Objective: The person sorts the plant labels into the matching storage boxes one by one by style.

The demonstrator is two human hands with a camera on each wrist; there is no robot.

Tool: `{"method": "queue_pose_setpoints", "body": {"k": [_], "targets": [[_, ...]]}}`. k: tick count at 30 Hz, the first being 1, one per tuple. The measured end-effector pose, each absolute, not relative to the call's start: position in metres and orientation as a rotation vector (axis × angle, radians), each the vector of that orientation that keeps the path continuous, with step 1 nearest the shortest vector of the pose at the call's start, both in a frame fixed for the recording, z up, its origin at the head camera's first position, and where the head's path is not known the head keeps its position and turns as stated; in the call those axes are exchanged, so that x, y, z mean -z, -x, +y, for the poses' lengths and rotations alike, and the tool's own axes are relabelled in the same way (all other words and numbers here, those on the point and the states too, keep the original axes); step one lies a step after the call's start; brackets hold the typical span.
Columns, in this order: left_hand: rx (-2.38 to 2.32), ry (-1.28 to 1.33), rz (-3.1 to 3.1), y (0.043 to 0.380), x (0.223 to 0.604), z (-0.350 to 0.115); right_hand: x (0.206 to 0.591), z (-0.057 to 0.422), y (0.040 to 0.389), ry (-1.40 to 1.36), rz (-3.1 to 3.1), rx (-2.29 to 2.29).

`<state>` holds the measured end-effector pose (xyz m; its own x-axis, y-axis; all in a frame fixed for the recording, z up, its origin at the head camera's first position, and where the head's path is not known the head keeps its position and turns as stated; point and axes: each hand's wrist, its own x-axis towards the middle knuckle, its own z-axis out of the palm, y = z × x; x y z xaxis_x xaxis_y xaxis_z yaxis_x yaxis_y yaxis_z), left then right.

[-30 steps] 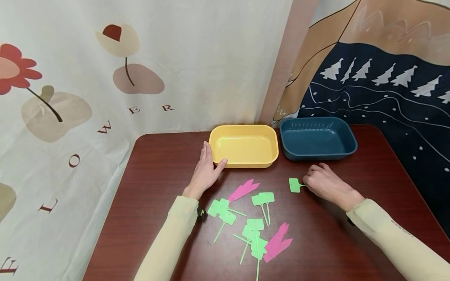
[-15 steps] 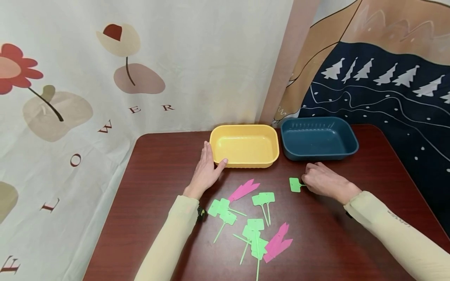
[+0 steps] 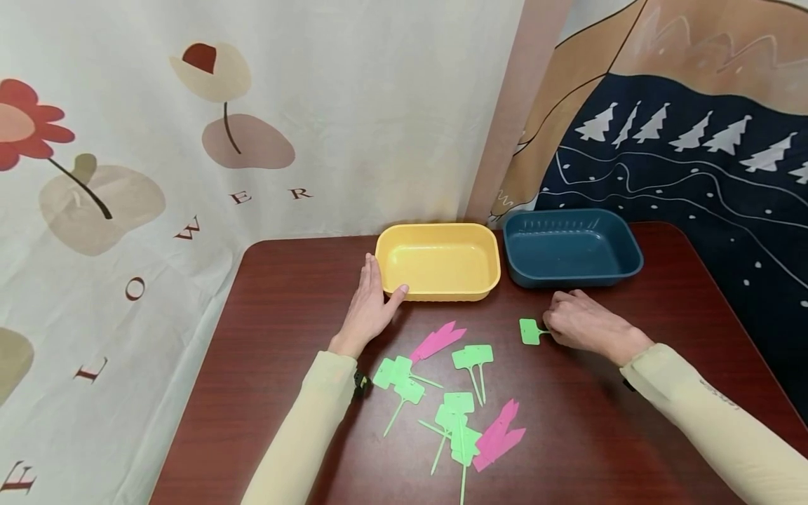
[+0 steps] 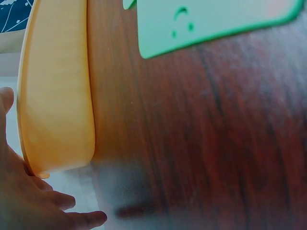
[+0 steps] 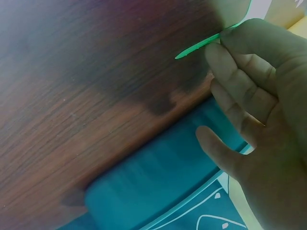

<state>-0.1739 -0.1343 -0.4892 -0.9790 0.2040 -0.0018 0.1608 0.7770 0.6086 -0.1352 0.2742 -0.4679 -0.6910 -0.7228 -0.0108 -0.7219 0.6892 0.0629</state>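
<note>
My left hand [image 3: 368, 308] lies along the left end of a yellow plastic tray [image 3: 442, 297], fingers straight against its side and thumb over the front rim. The left wrist view shows these fingers at the tray's corner [image 4: 57, 120]. My right hand [image 3: 583, 326] pinches the thin stem of a green plant label [image 3: 529, 332] between thumb and fingertips, in front of a dark blue tray [image 3: 571, 282]. In the right wrist view the label's pointed stem [image 5: 196, 48] sticks out past the pinching fingers, and the blue tray's side [image 5: 158, 165] is close by.
Several green plant labels [image 3: 459, 403] lie in overlapping groups on the brown table [image 3: 284, 315]. Pink pointed strips [image 3: 499, 442] lie beside them at the front, and more pink strips [image 3: 438, 341] lie near the yellow tray. A printed curtain [image 3: 353, 126] hangs behind the table.
Almost nothing differs. The right hand still pinches the green label in nearly the same place, with only a slight shift of wrist and forearm. The left hand stays against the yellow tray.
</note>
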Motion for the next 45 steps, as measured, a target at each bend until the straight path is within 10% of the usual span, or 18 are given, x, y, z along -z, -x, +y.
{"method": "queue_pose_setpoints", "body": {"k": [45], "targets": [[-1.006,-0.309,2.917,0.1729,0.4912,-0.1342,0.4661,0.2715,0.1364,-1.249,-2.897,0.134]]}}
